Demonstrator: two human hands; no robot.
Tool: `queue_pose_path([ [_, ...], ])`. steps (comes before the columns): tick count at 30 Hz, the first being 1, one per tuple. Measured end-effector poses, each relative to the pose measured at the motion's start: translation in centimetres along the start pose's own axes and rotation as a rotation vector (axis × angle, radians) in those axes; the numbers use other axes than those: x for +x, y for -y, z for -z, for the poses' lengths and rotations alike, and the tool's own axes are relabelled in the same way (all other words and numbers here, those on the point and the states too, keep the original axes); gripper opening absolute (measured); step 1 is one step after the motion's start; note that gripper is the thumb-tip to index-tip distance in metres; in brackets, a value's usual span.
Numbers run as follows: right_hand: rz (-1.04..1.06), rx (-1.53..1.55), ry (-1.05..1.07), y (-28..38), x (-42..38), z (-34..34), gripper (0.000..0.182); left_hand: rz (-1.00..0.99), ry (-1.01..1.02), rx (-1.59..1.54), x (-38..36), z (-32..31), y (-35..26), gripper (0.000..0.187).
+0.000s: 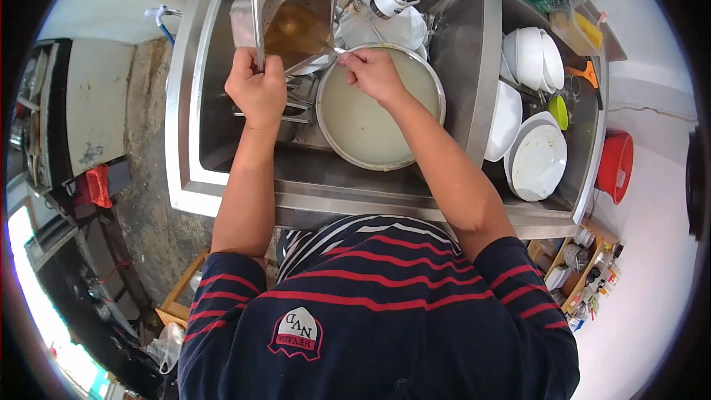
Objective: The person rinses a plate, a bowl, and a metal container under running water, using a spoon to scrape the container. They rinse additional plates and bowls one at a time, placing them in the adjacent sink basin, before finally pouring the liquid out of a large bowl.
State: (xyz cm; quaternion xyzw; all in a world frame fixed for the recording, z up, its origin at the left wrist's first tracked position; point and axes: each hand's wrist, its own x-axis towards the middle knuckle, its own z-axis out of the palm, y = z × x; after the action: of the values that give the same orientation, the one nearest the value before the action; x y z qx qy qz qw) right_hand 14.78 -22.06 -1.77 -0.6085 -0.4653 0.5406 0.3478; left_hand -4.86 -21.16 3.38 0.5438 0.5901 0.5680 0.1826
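Observation:
My left hand [256, 90] grips the near rim of a deep rectangular metal pan [258, 0], which is tilted over the left sink basin. Brownish liquid [296, 30] lies in the pan. The fingers of my right hand [372, 74] are closed on the handle of a metal spoon [337, 50]; its far end reaches into the pan and is hard to make out. Below my right hand stands a large round metal bowl [323, 115] of cloudy, pale liquid. White dishes [404, 28] are stacked behind it, and metal utensils [296, 107] lie to its left.
A flexible faucet with a white spray head [390, 3] hangs over the back of the basin. The right basin holds white bowls [527, 58], a food-stained white dish [539, 163], a green cup [558, 112] and an orange-headed peeler [585, 74]. A red basin [615, 167] is beyond the right edge.

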Motion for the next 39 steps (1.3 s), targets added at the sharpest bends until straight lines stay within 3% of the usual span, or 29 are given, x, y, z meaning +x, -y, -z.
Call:
queue_pose_path([
  [1,0.001,-0.001,0.002,0.0,0.0,0.0,0.031,-0.052,-0.016,0.033,0.2,0.1,-0.2,0.011],
  [3,0.271,-0.257,-0.209,0.5,-0.5,0.2,0.026,-0.068,-0.033,0.062,0.3,0.5,-0.4,0.010],
  [6,0.433,-0.398,-0.336,2.2,-1.7,0.6,0.023,-0.121,-0.069,0.126,0.5,0.7,-0.4,0.010],
  [16,0.513,-0.342,-0.411,3.3,-3.2,0.9,0.018,-0.326,-0.173,0.186,1.0,1.8,0.5,0.014],
  [21,0.685,-0.402,-0.481,3.7,-3.6,0.7,0.018,-0.402,-0.167,0.166,0.9,2.0,-0.5,0.016],
  [25,0.699,-0.518,-0.521,4.1,-3.3,0.9,0.017,-0.428,-0.137,0.130,0.8,1.8,-0.7,0.017],
  [28,0.707,-0.573,-0.439,3.8,-3.3,0.7,0.017,-0.404,-0.145,0.147,0.7,1.8,-0.7,0.017],
  [30,0.533,-0.494,-0.265,3.8,-4.4,0.1,0.017,-0.400,-0.143,0.134,0.8,2.0,-0.3,0.017],
  [33,0.433,-0.316,-0.218,4.5,-5.5,-0.2,0.018,-0.387,-0.145,0.111,0.9,2.1,-0.2,0.017],
  [36,0.473,-0.295,-0.338,3.9,-4.5,-0.1,0.017,-0.378,-0.146,0.110,0.8,2.0,-0.1,0.017],
  [39,0.415,-0.349,-0.232,4.1,-4.7,0.1,0.018,-0.385,-0.149,0.111,0.9,1.7,-0.1,0.016],
])
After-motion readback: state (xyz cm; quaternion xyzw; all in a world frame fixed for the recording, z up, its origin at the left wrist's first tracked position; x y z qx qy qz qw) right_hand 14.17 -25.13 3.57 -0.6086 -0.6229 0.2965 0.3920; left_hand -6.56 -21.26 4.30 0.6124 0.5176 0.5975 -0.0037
